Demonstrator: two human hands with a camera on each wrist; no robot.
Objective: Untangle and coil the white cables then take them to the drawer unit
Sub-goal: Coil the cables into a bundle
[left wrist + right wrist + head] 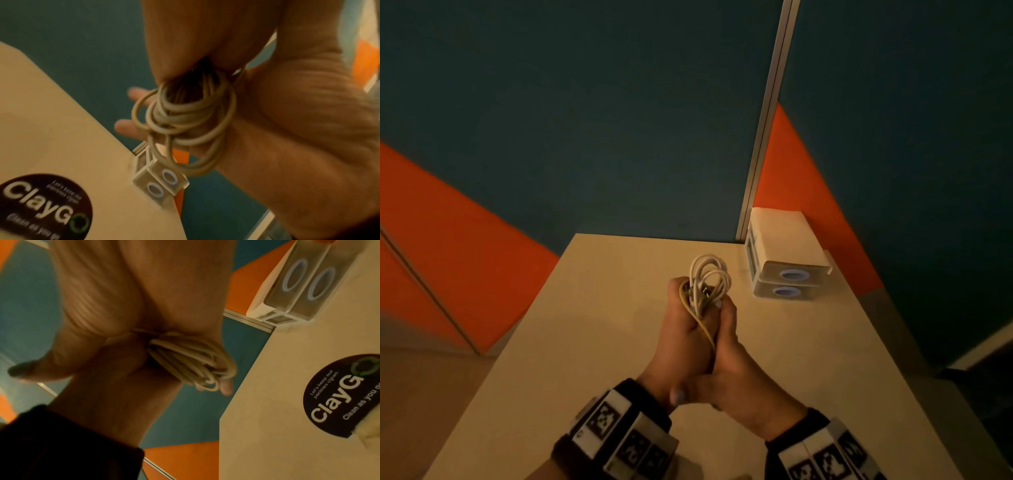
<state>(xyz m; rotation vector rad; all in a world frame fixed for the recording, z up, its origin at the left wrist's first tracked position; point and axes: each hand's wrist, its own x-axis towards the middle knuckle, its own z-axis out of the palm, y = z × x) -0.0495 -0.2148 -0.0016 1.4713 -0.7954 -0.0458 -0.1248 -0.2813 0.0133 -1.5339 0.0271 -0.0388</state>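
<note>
Both hands, left hand [681,329] and right hand [736,363], clasp coiled white cables [709,277] above table [592,308]; drawer unit [784,260] at far-right corner. Sticker [341,394]: "ClayGo".

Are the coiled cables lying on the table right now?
No, both hands hold the coiled cables up above the table.

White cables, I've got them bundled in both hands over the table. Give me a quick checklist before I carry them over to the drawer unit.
1. White cables coiled into loops: ok.
2. Left hand gripping the bundle: ok.
3. Right hand closed on it too: ok.
4. No loose end trailing onto the table: ok in the head view; plug ends cannot tell.
5. Drawer unit within sight, at the far right corner: ok.
6. Drawers open to receive: not ok, both fronts look shut.
</note>
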